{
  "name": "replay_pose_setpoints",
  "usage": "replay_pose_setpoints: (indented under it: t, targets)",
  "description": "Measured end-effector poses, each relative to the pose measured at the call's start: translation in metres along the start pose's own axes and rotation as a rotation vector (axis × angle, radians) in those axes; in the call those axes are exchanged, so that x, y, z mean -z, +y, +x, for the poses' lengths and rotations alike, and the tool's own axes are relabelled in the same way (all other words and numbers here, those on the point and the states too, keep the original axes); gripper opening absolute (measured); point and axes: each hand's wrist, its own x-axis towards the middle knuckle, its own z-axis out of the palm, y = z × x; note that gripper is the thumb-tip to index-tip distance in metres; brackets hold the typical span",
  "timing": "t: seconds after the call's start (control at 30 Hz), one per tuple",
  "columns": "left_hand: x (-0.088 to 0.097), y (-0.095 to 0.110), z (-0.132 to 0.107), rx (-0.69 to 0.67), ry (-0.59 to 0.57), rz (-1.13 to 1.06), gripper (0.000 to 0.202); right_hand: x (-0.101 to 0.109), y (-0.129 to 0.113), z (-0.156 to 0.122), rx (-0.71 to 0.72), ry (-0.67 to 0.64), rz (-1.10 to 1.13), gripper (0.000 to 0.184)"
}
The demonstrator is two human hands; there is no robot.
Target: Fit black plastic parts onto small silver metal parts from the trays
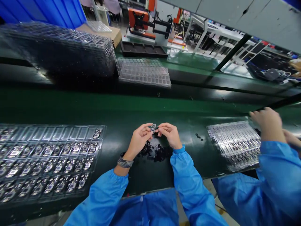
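Between the thumb and fingers of my left hand (141,137) is a small circuit board (153,128), silvery and tilted up. Close on its right side, my right hand (169,134) pinches what looks like a tiny black piece (157,130), partly covered by the fingertips. Whether that piece touches the board I cannot tell. Below both hands lies a loose pile of small black pieces (156,153) on the dark green work surface. To the left, a clear plastic tray (101,147) carries rows of similar circuit boards (58,168), with some vacant slots in its top row.
A co-worker's hand (268,122) is over another tray of boards (235,142) on the right. A few black pieces (199,137) lie between us. Stacked clear trays (70,50), a smaller clear tray stack (144,72) and a black tray (143,49) stand behind, near a blue bin (44,14).
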Motion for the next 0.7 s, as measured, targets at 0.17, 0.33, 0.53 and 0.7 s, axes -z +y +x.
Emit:
replay_pose_setpoints:
  t: [0.17, 0.33, 0.53, 0.7]
  targets:
    - [-0.0011, -0.0031, -0.0002, 0.006, 0.005, 0.019, 0.044, 0.0011, 0.0007, 0.0009, 0.003, 0.007, 0.012, 0.027]
    - [-0.0006, -0.0038, 0.0000, -0.014, 0.018, 0.035, 0.044, 0.0000, 0.0030, 0.0019, -0.020, -0.006, 0.048, 0.032]
    - [0.0007, -0.0049, 0.0020, -0.023, 0.028, 0.052, 0.045, 0.0003, 0.0063, 0.0016, -0.015, -0.050, 0.016, 0.027]
    - [0.0007, -0.0062, 0.0023, -0.032, 0.031, 0.066, 0.043, 0.0008, 0.0066, 0.0028, -0.019, -0.029, 0.045, 0.026]
